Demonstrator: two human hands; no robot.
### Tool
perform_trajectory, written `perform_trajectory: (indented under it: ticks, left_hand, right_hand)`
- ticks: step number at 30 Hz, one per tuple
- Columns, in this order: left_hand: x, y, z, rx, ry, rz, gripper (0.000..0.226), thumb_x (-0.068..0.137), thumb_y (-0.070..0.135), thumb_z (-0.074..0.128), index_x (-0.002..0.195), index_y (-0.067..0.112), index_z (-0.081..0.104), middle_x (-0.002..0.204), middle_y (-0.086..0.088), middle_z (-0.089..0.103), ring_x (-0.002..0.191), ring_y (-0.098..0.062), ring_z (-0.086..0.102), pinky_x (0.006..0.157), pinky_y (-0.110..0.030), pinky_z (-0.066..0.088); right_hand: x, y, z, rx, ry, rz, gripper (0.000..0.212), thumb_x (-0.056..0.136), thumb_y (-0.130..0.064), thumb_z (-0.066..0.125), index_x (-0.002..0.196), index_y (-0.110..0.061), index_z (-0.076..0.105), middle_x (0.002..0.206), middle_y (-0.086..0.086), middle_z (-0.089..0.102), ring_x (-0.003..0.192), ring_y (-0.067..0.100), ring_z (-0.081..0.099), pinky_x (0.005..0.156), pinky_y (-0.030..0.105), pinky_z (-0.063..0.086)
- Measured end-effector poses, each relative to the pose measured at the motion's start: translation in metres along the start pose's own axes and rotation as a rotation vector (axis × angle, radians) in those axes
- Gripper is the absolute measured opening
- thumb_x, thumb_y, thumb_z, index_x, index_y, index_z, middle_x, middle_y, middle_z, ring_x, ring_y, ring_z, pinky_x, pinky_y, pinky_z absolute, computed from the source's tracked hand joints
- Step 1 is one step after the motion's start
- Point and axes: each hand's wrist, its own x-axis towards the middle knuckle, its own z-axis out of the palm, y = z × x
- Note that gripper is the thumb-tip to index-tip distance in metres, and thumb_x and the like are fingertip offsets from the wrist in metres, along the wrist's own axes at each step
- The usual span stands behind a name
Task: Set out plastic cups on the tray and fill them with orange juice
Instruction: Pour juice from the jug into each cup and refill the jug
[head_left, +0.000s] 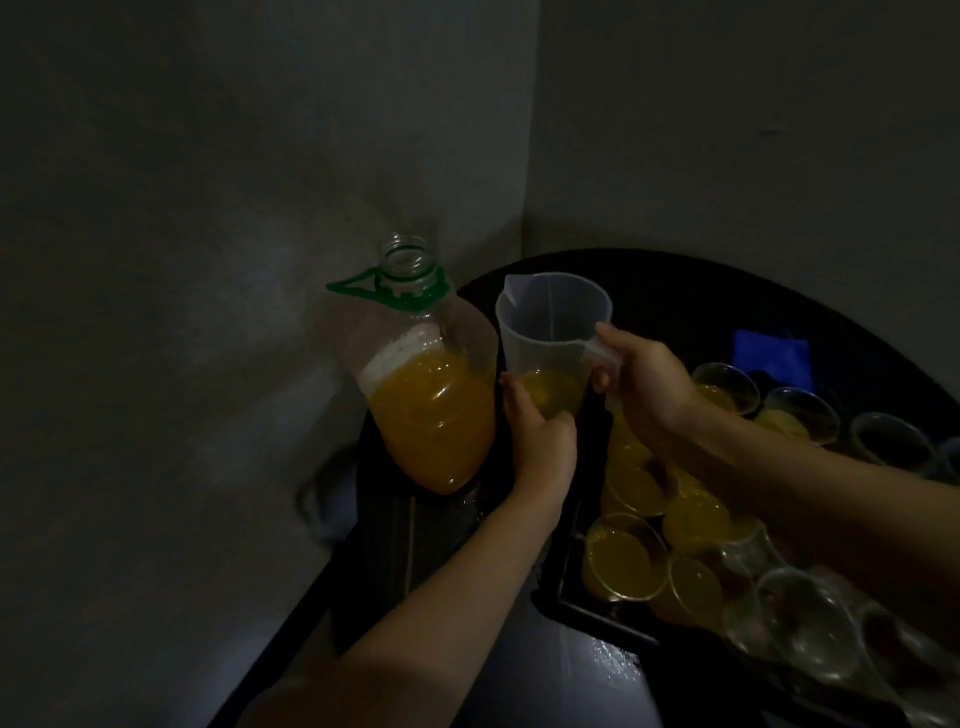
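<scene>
Translucent jug (553, 332), nearly empty, held between bottle (431, 410) and tray (597, 616), fingers of right hand (649, 389) curled round handle, left hand (540, 441) cupping base; best kept steady, poured slowly into empty cups (810, 623).

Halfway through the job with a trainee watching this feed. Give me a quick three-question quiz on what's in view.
1. True or false: the big bottle has its cap on.
2. The right hand holds the jug by its handle. Where does the left hand have its grip? A) rim B) base
3. Fill in: the clear cups at the near right end of the tray are ___.

Key: 1 false; 2 B; 3 empty.
</scene>
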Motion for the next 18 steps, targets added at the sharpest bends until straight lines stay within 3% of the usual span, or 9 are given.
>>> perform_trajectory:
  ticks: [5, 10, 14, 18]
  left_hand:
    - [-0.005, 0.001, -0.002, -0.02, 0.012, 0.011, 0.095, 0.093, -0.007, 0.048, 0.159, 0.045, 0.004, 0.166, 0.004, 0.016, 0.149, -0.024, 0.027, 0.118, -0.045, 0.032]
    - [-0.008, 0.001, -0.003, -0.023, 0.012, 0.032, 0.092, 0.092, -0.006, 0.049, 0.159, 0.044, 0.01, 0.161, 0.0, 0.026, 0.142, -0.022, 0.037, 0.11, -0.036, 0.037]
    - [-0.013, 0.002, -0.005, -0.018, -0.002, 0.033, 0.091, 0.094, -0.004, 0.049, 0.159, 0.045, 0.008, 0.164, 0.003, 0.021, 0.146, -0.022, 0.031, 0.115, -0.04, 0.034]
    - [-0.014, 0.006, -0.006, -0.01, 0.003, 0.039, 0.089, 0.095, -0.002, 0.048, 0.159, 0.045, 0.009, 0.164, 0.005, 0.021, 0.147, -0.022, 0.031, 0.12, -0.045, 0.031]
  right_hand:
    - [0.003, -0.004, -0.001, -0.07, -0.023, 0.054, 0.032, 0.103, -0.039, 0.043, 0.118, -0.019, 0.065, 0.078, -0.001, 0.057, 0.068, 0.01, 0.05, 0.067, 0.028, 0.04]
    - [0.001, -0.008, 0.0, -0.132, -0.01, 0.045, 0.028, 0.104, -0.037, 0.044, 0.114, -0.02, 0.065, 0.087, 0.001, 0.064, 0.071, 0.01, 0.056, 0.07, 0.026, 0.044]
    - [0.002, -0.01, 0.001, -0.133, 0.01, 0.043, 0.026, 0.103, -0.037, 0.045, 0.112, -0.021, 0.064, 0.095, 0.007, 0.061, 0.078, 0.016, 0.053, 0.082, 0.035, 0.042]
    - [0.006, -0.007, 0.002, -0.062, -0.006, 0.047, 0.025, 0.102, -0.035, 0.045, 0.115, -0.023, 0.063, 0.094, 0.007, 0.059, 0.072, 0.013, 0.052, 0.076, 0.032, 0.042]
